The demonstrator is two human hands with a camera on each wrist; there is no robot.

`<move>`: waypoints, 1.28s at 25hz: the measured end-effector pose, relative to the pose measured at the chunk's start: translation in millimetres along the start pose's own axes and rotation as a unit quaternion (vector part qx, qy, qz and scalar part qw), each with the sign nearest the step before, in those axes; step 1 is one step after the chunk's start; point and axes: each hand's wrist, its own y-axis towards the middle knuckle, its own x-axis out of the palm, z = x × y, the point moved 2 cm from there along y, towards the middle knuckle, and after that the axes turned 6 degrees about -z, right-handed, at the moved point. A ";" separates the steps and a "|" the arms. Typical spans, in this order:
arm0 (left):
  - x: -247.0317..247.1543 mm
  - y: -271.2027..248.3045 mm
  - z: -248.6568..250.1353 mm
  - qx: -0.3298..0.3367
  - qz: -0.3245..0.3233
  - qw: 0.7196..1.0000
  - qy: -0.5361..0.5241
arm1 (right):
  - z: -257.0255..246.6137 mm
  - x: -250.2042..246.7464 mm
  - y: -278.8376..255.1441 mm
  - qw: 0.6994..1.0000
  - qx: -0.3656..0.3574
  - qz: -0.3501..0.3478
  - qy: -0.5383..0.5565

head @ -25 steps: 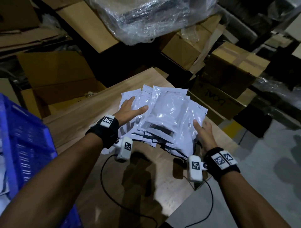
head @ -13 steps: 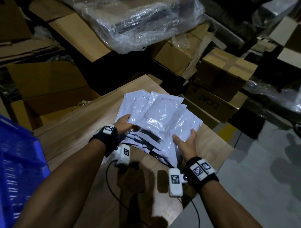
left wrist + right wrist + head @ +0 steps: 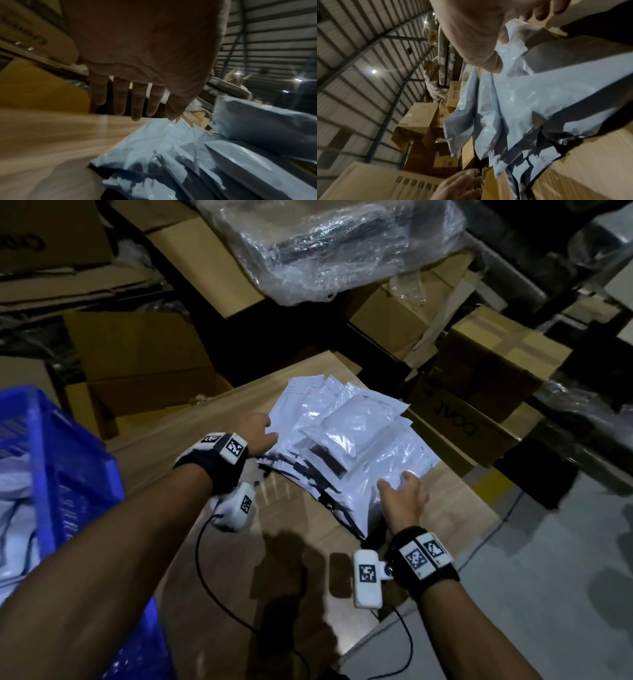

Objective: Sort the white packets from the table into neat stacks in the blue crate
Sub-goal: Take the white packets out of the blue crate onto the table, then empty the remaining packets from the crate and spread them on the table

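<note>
A loose pile of white packets (image 3: 359,433) lies fanned out on the far part of the wooden table (image 3: 212,559). My left hand (image 3: 262,431) is at the pile's left edge. In the left wrist view its fingers (image 3: 137,102) are straight and spread over the bare wood, with the thumb touching the packets (image 3: 205,155). My right hand (image 3: 402,491) grips the pile's near right edge. The right wrist view shows its thumb (image 3: 488,58) on top of the packets (image 3: 539,101) and its fingers curled behind them. The blue crate (image 3: 78,474) stands at the left and holds white packets.
Cardboard boxes (image 3: 493,364) crowd close behind and to the right of the table. A plastic-wrapped bundle (image 3: 342,244) lies on boxes beyond. The table's right edge drops to a grey floor (image 3: 548,577). A black cable (image 3: 205,570) trails over the near tabletop.
My left hand slid off the top of the pile to its left edge. My right hand went from flat beside the pile to gripping its near right edge. The crate shows more.
</note>
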 end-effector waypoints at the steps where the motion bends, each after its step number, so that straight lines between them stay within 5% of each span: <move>1: -6.0 -10.2 8.1 0.010 0.006 0.999 0.048 | -2.2 -2.6 -4.7 0.999 -0.019 0.007 -0.024; 5: -35.7 -73.8 30.2 0.041 0.066 0.968 0.239 | -30.9 1.1 -44.7 0.981 -0.176 -0.033 -0.073; 9: -73.5 -154.0 22.2 0.026 0.116 0.943 0.311 | -76.4 40.0 -107.5 0.921 -0.342 -0.135 -0.129; 17: -107.3 -306.2 -97.9 -0.115 0.171 0.946 0.251 | -110.3 142.3 -218.5 0.774 -0.477 -0.341 -0.239; 21: -99.4 -338.9 -206.4 -0.236 0.124 0.953 0.146 | -107.9 208.5 -243.8 0.705 -0.503 -0.414 -0.282; 26: -79.9 -342.5 -319.0 -0.365 0.076 0.927 0.037 | -98.4 250.7 -247.0 0.700 -0.491 -0.404 -0.325; 32: -58.4 -329.5 -355.8 -0.407 0.108 0.906 -0.046 | -89.0 257.1 -240.1 0.732 -0.490 -0.400 -0.251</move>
